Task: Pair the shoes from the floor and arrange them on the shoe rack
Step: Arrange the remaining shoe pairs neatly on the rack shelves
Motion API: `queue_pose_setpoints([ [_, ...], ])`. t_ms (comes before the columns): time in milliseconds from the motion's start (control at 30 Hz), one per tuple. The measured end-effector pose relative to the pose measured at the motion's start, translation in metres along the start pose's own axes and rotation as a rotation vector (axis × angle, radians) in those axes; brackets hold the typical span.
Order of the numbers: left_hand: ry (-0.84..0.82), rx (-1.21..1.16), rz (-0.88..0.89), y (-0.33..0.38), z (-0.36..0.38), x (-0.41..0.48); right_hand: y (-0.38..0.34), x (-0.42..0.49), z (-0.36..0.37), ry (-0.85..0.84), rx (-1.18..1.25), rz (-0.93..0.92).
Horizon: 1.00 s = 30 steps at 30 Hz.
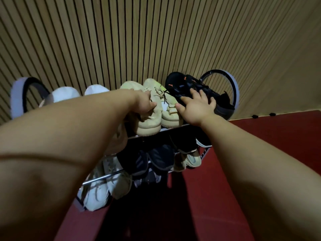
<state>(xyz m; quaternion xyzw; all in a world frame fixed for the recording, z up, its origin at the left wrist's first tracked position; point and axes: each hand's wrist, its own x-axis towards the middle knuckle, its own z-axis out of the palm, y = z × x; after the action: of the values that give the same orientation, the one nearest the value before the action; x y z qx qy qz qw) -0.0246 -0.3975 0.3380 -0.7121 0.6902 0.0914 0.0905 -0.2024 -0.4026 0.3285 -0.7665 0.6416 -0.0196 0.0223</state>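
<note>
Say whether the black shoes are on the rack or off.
On: black shoes sit on the top shelf under the right hand.

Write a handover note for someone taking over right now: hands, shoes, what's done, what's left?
Left hand grips a beige shoe on the rack's top shelf, beside its mate.
Right hand lies open on the black shoes, far right.
Done: white pair, beige pair and black shoes are on top; lower shoes fill the shelves beneath.
Left: the gripped shoe overhangs the front edge, so it probably needs pushing back. No loose shoes show on the floor.
</note>
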Motion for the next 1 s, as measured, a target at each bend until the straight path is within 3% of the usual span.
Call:
queue_pose_setpoints([
  [233, 0.061, -0.147, -0.037, -0.015, 0.028, -0.036, -0.026, -0.027, 0.017, 0.011, 0.103, -0.040],
  [533, 0.165, -0.058, -0.023, -0.021, 0.043, -0.056, -0.041, -0.042, 0.032, 0.022, 0.206, -0.025],
  [700, 0.381, 0.160, 0.012, -0.006, 0.062, -0.087, -0.054, -0.061, 0.050, 0.105, 0.290, -0.074],
  [867, 0.736, 0.346, 0.165, 0.000, 0.130, -0.122, -0.051, -0.093, 0.108, 0.307, 0.360, -0.098],
  [933, 0.765, 0.339, 0.263, -0.004, 0.167, -0.127, -0.049, -0.102, 0.132, 0.294, 0.367, -0.103],
  [1000, 0.665, 0.269, 0.212, -0.010, 0.199, -0.130, -0.046, -0.106, 0.151, 0.226, 0.382, -0.095],
])
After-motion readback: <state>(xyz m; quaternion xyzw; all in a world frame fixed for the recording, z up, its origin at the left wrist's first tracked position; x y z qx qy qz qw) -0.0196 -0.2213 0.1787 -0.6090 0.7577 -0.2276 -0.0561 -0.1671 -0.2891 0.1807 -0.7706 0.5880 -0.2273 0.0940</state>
